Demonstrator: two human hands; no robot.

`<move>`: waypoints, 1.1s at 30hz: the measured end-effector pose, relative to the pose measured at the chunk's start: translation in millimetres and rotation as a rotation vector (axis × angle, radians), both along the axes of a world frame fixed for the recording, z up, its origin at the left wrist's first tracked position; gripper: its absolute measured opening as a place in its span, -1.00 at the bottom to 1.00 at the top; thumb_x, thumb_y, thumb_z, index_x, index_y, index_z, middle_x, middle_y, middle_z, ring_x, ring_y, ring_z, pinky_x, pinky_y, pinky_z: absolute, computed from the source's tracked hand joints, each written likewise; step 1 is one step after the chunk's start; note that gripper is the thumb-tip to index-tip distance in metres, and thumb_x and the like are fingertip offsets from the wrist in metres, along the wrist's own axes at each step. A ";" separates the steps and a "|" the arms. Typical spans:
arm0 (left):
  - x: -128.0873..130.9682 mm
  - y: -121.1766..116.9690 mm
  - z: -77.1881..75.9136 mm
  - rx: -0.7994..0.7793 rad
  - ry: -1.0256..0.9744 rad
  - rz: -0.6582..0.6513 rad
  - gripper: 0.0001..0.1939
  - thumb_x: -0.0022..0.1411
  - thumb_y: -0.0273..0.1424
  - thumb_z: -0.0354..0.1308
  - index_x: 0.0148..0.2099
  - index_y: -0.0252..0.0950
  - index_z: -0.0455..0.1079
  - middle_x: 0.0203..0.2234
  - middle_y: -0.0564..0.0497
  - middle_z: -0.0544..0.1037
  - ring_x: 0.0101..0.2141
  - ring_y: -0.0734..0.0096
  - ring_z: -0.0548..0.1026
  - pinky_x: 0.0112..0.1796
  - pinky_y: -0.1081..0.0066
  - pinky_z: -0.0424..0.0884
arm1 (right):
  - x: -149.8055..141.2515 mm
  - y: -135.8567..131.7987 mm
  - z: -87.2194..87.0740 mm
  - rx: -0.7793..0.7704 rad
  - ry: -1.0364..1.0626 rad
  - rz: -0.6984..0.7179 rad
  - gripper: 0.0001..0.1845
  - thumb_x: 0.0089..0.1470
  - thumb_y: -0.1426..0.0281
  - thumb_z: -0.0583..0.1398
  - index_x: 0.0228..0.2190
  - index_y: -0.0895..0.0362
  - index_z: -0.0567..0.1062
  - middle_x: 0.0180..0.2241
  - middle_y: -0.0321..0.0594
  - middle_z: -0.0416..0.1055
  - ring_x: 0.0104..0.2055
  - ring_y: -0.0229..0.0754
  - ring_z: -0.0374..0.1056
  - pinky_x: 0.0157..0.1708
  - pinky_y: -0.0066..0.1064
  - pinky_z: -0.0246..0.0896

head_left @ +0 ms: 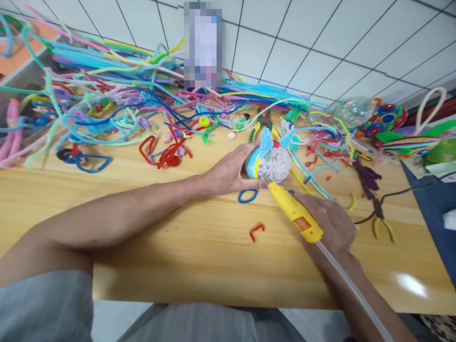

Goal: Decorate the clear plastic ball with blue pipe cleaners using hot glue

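Observation:
My left hand (233, 171) is wrapped round the left side of a clear ball (276, 164) partly covered with light-blue and yellow pipe cleaners, with two blue ear-like pieces on top. In my right hand (329, 221) is a yellow hot glue gun (294, 209), a long glue stick trailing from its rear. Its nozzle meets the lower front of the ball; whether glue is coming out I cannot tell. Just below the ball lies a blue pipe-cleaner loop (248, 195). Nearer to me is a bent red pipe-cleaner piece (257, 232).
Tangled pipe cleaners (117, 95) cover the back of the wooden table (199, 256). Behind the ball are green-yellow pliers (261, 124); yellow-handled pliers (381, 221) lie right, near a black cord (409, 187). A phone-like blurred object (203, 45) leans on the tiled wall.

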State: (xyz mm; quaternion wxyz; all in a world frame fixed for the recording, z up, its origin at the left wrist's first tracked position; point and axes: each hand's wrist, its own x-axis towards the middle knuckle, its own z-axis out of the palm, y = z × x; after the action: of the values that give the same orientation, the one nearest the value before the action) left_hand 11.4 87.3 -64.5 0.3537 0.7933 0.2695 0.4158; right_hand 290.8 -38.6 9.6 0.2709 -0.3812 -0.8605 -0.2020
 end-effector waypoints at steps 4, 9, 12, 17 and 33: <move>0.5 -0.7 0.3 -0.014 0.002 0.006 0.05 0.23 0.11 0.49 0.56 -0.19 0.17 0.47 -0.37 0.40 0.46 -0.26 0.40 0.43 -0.23 0.38 | -1.3 -0.5 1.6 -0.014 -0.017 -0.014 -0.71 0.48 0.45 0.19 0.14 0.16 0.58 -0.16 -0.04 0.77 -0.28 -0.04 0.67 -0.24 -0.23 0.48; 0.6 -1.1 2.3 -0.022 0.016 0.015 0.07 0.22 0.14 0.49 0.57 -0.17 0.17 0.45 -0.34 0.43 0.45 -0.27 0.40 0.43 -0.22 0.38 | 0.3 -1.3 -0.2 -0.030 0.004 -0.022 -0.72 0.51 0.41 0.18 0.15 0.09 0.59 -0.15 -0.07 0.77 -0.26 -0.05 0.67 -0.24 -0.22 0.50; 0.5 -1.6 3.7 -0.025 0.023 0.012 0.07 0.22 0.14 0.49 0.56 -0.19 0.18 0.47 -0.35 0.41 0.45 -0.28 0.40 0.44 -0.23 0.38 | 0.4 -0.5 -0.3 -0.016 0.036 0.001 -0.73 0.50 0.41 0.20 0.12 0.15 0.62 -0.16 -0.02 0.76 -0.25 -0.03 0.66 -0.23 -0.21 0.48; 0.6 -1.8 2.5 -0.020 0.016 0.012 0.05 0.23 0.11 0.48 0.56 -0.21 0.17 0.47 -0.38 0.40 0.47 -0.26 0.39 0.44 -0.22 0.37 | -2.5 0.5 1.4 -0.053 0.038 0.021 -0.71 0.45 0.49 0.23 0.12 0.19 0.64 -0.16 0.00 0.76 -0.25 -0.02 0.65 -0.22 -0.21 0.44; 0.6 -1.9 0.8 -0.042 -0.001 0.008 0.03 0.23 0.06 0.51 0.56 -0.20 0.19 0.46 -0.36 0.41 0.47 -0.26 0.39 0.45 -0.23 0.36 | -1.3 -1.7 1.1 -0.100 0.040 -0.016 -0.56 0.47 0.44 0.22 0.30 0.02 0.55 -0.11 -0.08 0.78 -0.23 0.02 0.68 -0.22 -0.16 0.49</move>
State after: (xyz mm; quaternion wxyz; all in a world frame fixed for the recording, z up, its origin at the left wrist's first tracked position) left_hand 12.0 85.5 -63.7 0.3690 0.7843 0.2811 0.4119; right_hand 289.5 -40.3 10.7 0.2669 -0.4051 -0.8609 -0.1534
